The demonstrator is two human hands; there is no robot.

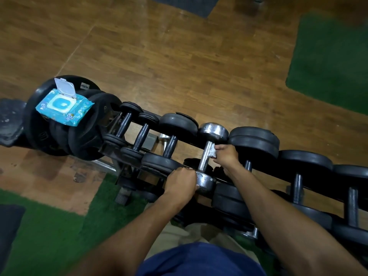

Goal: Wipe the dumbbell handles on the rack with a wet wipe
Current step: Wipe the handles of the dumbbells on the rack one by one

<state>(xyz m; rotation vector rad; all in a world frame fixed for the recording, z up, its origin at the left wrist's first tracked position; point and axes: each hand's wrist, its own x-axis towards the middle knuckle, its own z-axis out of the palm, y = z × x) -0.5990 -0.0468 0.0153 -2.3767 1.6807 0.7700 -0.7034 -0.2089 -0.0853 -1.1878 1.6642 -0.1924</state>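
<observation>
A wooden floor [179, 56] with green mats [334, 56] spreads out beyond both hands, and across it runs the long dumbbell rack [199, 145], passing under the fingers from far left to near right. On the rack sit black dumbbells [169, 140] to either side of the hands, the nearest black head just right of the right knuckles. Well left of the left fingers, black weight plates [59, 136] lean together at the rack's end, and a blue wet wipe pack [63, 106] lies on top of them with its white lid flipped up. Between the two hands lies the chrome dumbbell [208, 154], its handle [205, 156] running from the left hand's fingertips up toward the right hand's. The left hand [182, 181] grips the near chrome head, fingers curled round its left edge. The right hand [227, 156] has its fingers bunched together, pinching a crumpled white wet wipe [212, 151] against the right side of the handle, just below the far chrome head.
</observation>
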